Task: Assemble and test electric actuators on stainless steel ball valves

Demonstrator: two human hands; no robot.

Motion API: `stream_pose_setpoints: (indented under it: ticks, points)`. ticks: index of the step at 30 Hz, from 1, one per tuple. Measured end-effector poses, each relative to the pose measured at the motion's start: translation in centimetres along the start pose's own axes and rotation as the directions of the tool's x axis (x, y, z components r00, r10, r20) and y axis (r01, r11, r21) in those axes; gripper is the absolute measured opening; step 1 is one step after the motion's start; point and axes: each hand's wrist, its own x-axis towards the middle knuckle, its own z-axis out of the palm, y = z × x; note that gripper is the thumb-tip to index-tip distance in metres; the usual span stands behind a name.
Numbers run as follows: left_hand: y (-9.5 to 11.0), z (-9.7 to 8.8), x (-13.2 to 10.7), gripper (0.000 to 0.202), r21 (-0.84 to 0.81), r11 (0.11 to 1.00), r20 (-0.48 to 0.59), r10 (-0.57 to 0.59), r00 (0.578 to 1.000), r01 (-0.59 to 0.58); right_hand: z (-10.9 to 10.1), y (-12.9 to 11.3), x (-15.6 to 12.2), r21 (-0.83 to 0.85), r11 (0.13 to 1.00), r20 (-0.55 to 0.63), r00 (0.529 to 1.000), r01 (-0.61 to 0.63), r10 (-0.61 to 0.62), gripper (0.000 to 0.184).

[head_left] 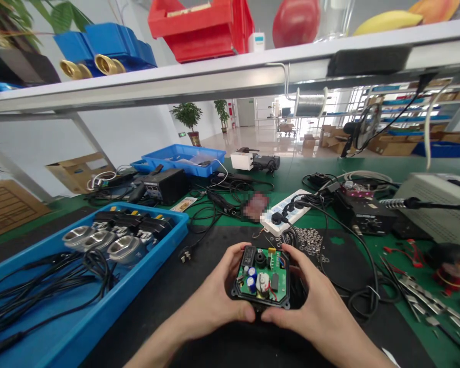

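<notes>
A bare left hand and a bare right hand are gripping opposite sides of a square black plastic housing, holding it over a black mat. Its green circuit board is facing upward (blue-sleeved cylindrical capacitors are standing on it). Beyond, a white plastic power strip is lying; leftward, a shallow blue plastic tray is holding black cables.

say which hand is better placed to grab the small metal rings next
Probably the right hand: the small metal rings lie beyond it, while the left hand is farther off. Both hold the black box.
</notes>
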Motion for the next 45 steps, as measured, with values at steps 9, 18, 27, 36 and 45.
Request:
stream_pose_setpoints:
  ticks: [9,18,27,36,45]
  points:
    - [10.3,-1.9,4.0,0.022,0.821,0.509,0.235,0.112,0.966,-0.259,0.1,0.2,0.4,-0.012,0.997,-0.025,0.997,0.074,-0.075,0.102]
    - [10.4,-1.1,4.9,0.021,0.855,0.369,0.371,0.058,0.927,-0.365,-0.2,0.9,0.3,-0.063,0.991,0.013,0.993,0.115,-0.114,0.102]
    - [10.0,-0.5,4.7,0.022,0.855,0.336,0.382,0.104,0.918,-0.394,-0.3,0.9,0.4,-0.064,0.99,0.015,0.992,0.124,-0.123,0.099]
    - [10.2,-0.3,4.5,0.022,0.859,0.341,0.375,0.086,0.923,-0.381,0.0,1.6,0.6,-0.111,0.987,-0.001,0.993,0.12,-0.12,0.103]
    - [10.4,-0.3,4.6,0.022,0.868,0.327,0.372,0.069,0.926,-0.373,-0.2,1.3,0.5,-0.096,0.989,0.004,0.993,0.117,-0.117,0.1]
